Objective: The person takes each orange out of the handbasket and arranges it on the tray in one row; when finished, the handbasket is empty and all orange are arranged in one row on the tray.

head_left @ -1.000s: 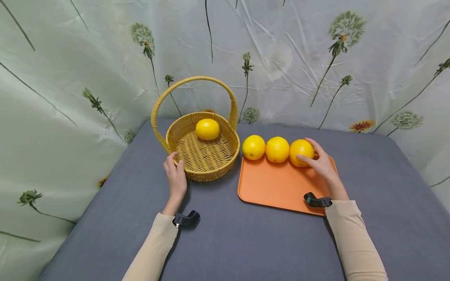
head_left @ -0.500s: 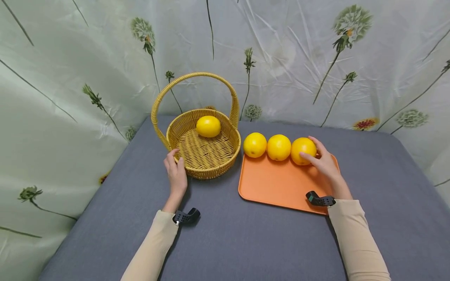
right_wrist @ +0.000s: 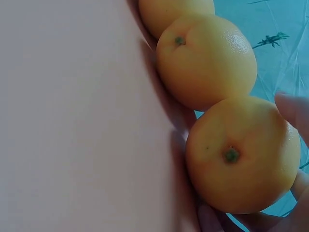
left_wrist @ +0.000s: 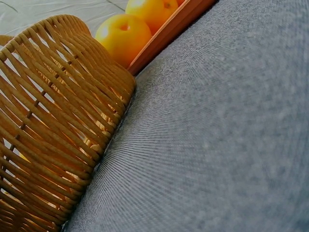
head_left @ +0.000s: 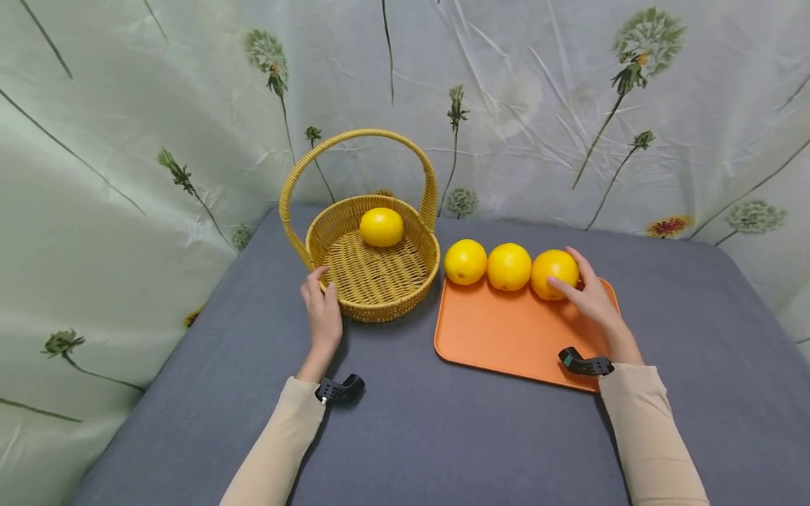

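My left hand grips the near-left rim of a round wicker basket, close to the foot of its tall arched handle. One orange lies inside, toward the back. To the right, my right hand holds the rightmost orange of a row of three along the far edge of an orange tray. In the right wrist view, fingers and thumb reach around that orange, its green stem end facing the camera. The middle orange sits against it, and the left orange is nearest the basket.
A grey cloth covers the table. Behind it hangs a pale curtain with printed dandelions. The tray stands close beside the basket's right side. Each wrist wears a black strap with a small camera.
The head view has shifted slightly, so everything sits a little farther right in the picture. Both hands keep their places on the basket and the rightmost orange.
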`<state>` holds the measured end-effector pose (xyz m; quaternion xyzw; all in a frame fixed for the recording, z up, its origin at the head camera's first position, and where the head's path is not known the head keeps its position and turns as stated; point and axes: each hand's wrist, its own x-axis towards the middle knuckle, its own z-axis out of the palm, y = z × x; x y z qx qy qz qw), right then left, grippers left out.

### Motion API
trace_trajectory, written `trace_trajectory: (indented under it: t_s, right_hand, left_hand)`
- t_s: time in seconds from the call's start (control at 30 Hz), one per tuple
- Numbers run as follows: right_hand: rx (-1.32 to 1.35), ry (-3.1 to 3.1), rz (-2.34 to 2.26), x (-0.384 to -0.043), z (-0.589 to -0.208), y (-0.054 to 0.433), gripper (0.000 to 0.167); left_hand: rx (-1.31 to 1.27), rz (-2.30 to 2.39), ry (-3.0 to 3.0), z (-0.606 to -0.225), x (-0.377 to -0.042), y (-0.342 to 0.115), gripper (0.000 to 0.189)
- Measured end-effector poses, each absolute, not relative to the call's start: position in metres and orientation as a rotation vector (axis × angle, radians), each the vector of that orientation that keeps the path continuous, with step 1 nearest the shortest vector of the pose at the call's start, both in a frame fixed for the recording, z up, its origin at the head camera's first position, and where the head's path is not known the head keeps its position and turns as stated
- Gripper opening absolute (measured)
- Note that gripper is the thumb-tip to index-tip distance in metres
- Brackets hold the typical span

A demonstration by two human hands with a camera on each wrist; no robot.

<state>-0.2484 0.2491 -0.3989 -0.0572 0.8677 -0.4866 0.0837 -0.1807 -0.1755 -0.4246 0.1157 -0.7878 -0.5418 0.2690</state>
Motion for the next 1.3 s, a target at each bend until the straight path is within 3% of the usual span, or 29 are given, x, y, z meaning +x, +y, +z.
trace_trajectory:
  t_s: [1.3]
  right_hand:
    - [-0.202, 2.714, -1.418, -0.2453, -0.401, 0.2473, 0.076]
  left_hand:
    - [0.296, -1.429, -2.121, -0.4256, -0.1814, -0.1749, 0.037]
